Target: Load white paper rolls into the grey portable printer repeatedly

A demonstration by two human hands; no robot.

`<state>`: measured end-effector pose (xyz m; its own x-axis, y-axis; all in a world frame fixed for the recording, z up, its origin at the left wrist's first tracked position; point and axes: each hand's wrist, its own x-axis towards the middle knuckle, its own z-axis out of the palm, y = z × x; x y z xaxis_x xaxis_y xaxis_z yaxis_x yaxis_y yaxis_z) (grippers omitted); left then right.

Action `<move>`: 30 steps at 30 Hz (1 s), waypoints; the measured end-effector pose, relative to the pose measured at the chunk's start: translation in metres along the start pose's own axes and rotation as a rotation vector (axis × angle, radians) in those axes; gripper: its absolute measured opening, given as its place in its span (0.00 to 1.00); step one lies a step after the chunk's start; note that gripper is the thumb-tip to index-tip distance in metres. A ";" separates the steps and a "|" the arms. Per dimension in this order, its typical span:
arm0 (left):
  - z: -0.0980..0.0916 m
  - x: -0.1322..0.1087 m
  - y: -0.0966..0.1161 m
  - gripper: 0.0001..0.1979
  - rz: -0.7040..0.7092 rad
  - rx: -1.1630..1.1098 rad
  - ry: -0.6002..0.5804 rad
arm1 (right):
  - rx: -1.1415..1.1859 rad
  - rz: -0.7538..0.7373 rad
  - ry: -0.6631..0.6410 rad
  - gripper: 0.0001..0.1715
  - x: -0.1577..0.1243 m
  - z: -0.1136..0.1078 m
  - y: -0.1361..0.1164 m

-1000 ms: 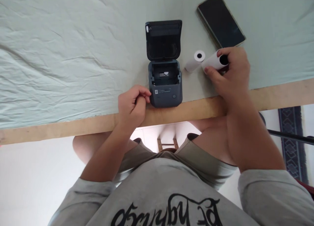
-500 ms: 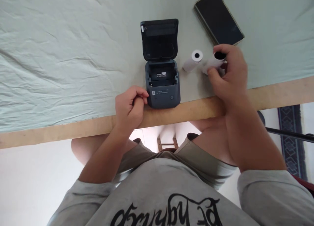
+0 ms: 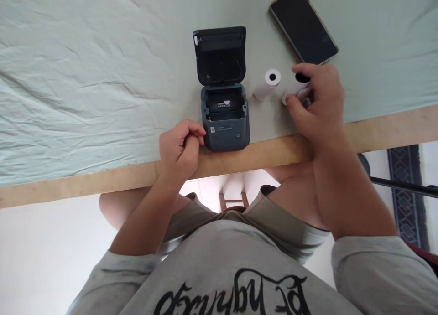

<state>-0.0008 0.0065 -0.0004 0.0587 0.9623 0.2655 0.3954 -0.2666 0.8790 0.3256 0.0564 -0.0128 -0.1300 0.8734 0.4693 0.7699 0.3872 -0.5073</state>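
Note:
A small dark blue-grey label printer (image 3: 226,137) sits at the table's front edge, its lid (image 3: 221,55) raised and its paper bay showing. My left hand (image 3: 181,148) is curled closed beside the printer's lower left corner, fingertips at its side, with nothing visible in it. A white paper roll (image 3: 265,89) with a small dark core stands to the printer's right. Farther right, my right hand (image 3: 320,100) has thumb and fingers closed around a second white paper roll (image 3: 296,92), which has a wide dark opening at its top. My fingers hide part of this roll.
A smartphone (image 3: 304,28) in a clear case lies behind my right hand. Pale green cloth (image 3: 102,78) covers the table, with a bare wooden strip (image 3: 85,173) along its front edge. Below are my legs and a dark patterned rug (image 3: 407,192) at the right.
The held roll shifts slightly left and down with my right hand, and its paper looks closer to the roll. The view drifts a little; my left hand stays by the printer.

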 end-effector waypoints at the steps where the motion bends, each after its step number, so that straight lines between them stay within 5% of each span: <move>1: 0.000 0.000 0.000 0.15 -0.001 -0.002 0.001 | 0.024 -0.029 0.062 0.35 0.001 0.000 -0.001; 4: 0.000 0.000 0.001 0.14 -0.010 0.015 -0.003 | 0.172 -0.081 0.291 0.36 0.007 -0.001 -0.016; 8: 0.000 0.000 0.003 0.14 0.000 0.021 -0.007 | 0.314 -0.086 0.492 0.25 0.014 0.004 -0.057; 13: 0.000 -0.001 0.003 0.15 -0.010 0.026 -0.018 | 0.244 -0.226 0.205 0.21 0.014 0.027 -0.100; 17: -0.002 -0.003 0.005 0.14 -0.004 0.024 -0.030 | 0.140 -0.243 -0.077 0.24 0.016 0.044 -0.100; 25: -0.006 -0.006 0.007 0.14 0.081 0.007 -0.094 | 0.048 -0.188 -0.081 0.17 0.027 0.048 -0.099; 30: -0.007 -0.006 0.008 0.12 0.039 0.036 -0.091 | 0.160 -0.169 0.043 0.12 0.024 0.043 -0.111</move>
<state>-0.0043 -0.0021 0.0079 0.1567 0.9525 0.2609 0.4237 -0.3035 0.8534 0.2106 0.0470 0.0238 -0.2189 0.7801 0.5861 0.6301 0.5717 -0.5255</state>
